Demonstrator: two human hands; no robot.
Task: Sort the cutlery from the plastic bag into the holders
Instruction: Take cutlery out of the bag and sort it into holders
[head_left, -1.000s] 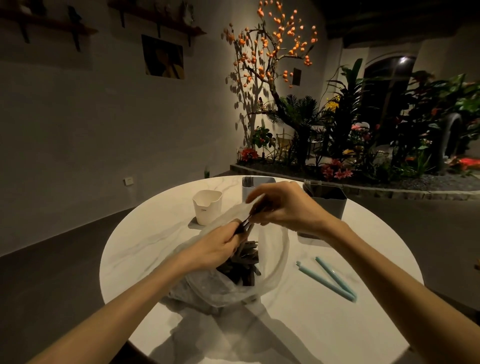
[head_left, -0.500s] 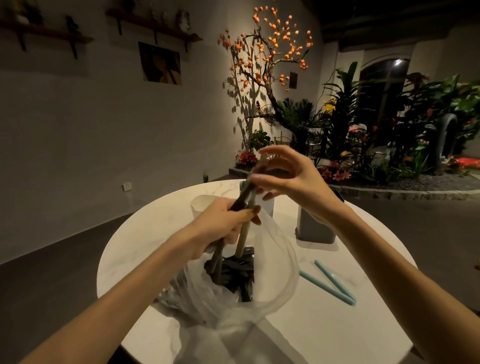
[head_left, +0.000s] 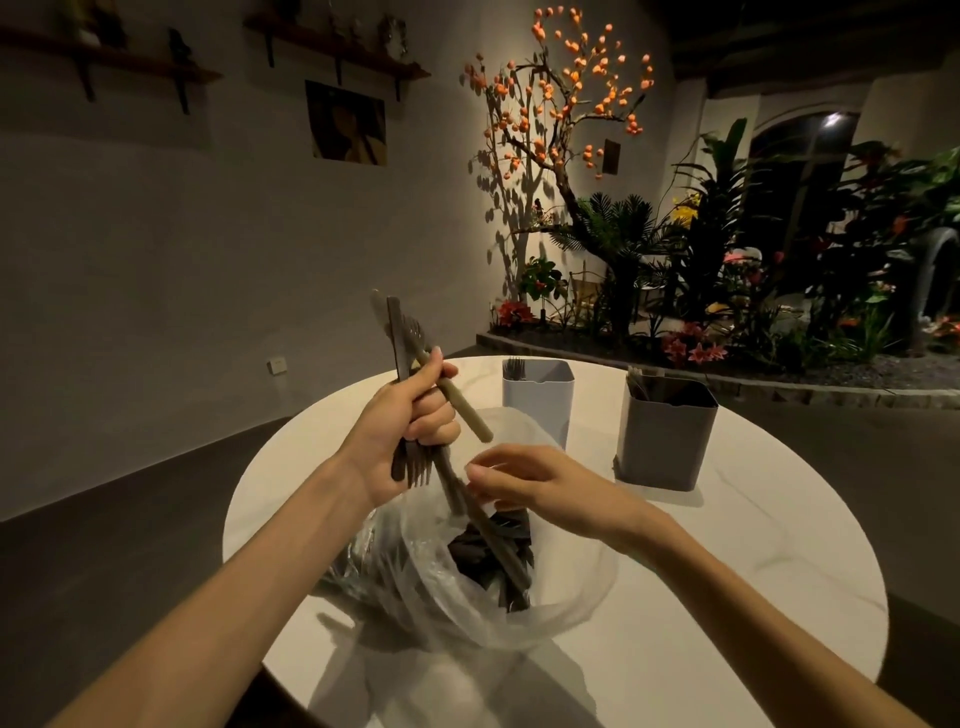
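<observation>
Your left hand (head_left: 410, 421) is fisted round a mixed bundle of dark cutlery (head_left: 415, 364), lifted clear above the plastic bag (head_left: 561, 618). Looks like a staging grip: hold the lot in one hand so the other can pick pieces off by type.

Bundle is not aligned. One olive-handled piece (head_left: 462, 408) runs diagonal, handle end down-right, working end up-left above the fist. Two darker pieces stand near upright, long axis roughly vertical; fork tines show both above the fist and below it, so the pieces point opposite ways. Expect some flipping before they drop in.

Your right hand (head_left: 540, 483) hovers just over the bag mouth, fingers loosely curled, thumb and forefinger near a long handle (head_left: 488, 530) that slopes out of the bag. Can't tell if it's actually pinched.

Rest of the cutlery is a dark heap in the bottom of the bag, on the near part of the round white table (head_left: 727, 571).

Two holders at the far edge: light grey holder (head_left: 537, 402) with fork tines up, darker grey holder (head_left: 667, 441) to its right with pieces I can't identify. Both within your reach, I'd say.
</observation>
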